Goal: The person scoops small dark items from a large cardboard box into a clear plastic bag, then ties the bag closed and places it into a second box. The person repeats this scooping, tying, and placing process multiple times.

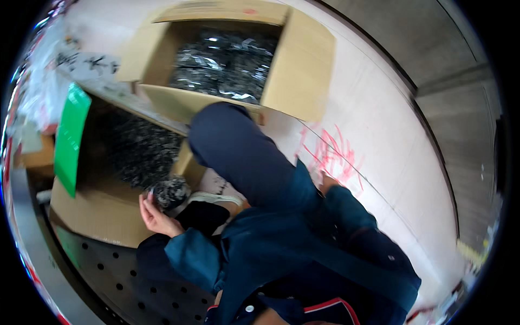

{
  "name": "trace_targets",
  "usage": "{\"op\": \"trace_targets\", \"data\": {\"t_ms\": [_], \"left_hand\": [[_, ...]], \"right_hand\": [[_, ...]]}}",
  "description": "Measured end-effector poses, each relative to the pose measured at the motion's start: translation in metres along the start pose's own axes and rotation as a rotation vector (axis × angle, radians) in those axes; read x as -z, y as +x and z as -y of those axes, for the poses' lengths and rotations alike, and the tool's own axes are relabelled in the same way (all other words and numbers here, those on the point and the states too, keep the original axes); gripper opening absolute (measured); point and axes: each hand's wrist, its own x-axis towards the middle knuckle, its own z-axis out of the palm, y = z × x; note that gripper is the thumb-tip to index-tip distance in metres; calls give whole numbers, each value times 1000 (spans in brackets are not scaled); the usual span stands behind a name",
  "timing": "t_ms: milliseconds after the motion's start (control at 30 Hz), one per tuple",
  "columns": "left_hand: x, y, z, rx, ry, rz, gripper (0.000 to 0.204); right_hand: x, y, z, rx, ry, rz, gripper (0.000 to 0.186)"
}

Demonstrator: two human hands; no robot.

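My left hand [157,215] is at the near edge of the left cardboard box, with its fingers closed on the edge of a small clear plastic bag of black pieces [170,193]. That bag hangs by the box's near right corner. Inside the left box [100,216] lies a heap of black, speckled bagged pieces [142,149]; their exact kind is too blurred to tell. My right hand [327,183] rests beside my raised knee, low over the floor. Only a small part of it shows past the teal sleeve, and its fingers are hidden.
Ahead stands a second open cardboard box [300,65] filled with shiny clear bags of black pieces [225,65]. A green sheet [73,138] stands at the left box's side. Perforated dark metal [127,273] lies at lower left. Red marks [333,154] cover some floor; grey panels [455,103] line the right.
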Motion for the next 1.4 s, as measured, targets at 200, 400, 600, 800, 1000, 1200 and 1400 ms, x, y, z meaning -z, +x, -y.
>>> {"op": "trace_targets", "data": {"t_ms": [200,400,600,800,1000,1200,1400], "left_hand": [[-7,3,-21,-136,15,-131,29],[-15,0,-53,-266,-100,-118,26],[-20,-2,-84,-319,-140,-138,24],[-23,4,-101,-385,-196,-149,22],[-10,9,-98,-363,-221,-216,23],[-3,2,-94,-335,-260,-241,23],[-3,-18,-101,-298,-291,-167,22]], "right_hand": [[131,-57,88,556,777,-581,13],[209,-169,249,1004,857,-162,22],[153,-136,398,1432,651,-136,38],[142,-137,431,1548,736,-72,29],[114,-147,417,1428,937,43,28],[110,-148,432,1518,827,-226,11],[122,-148,443,1461,1060,14,6]]}}
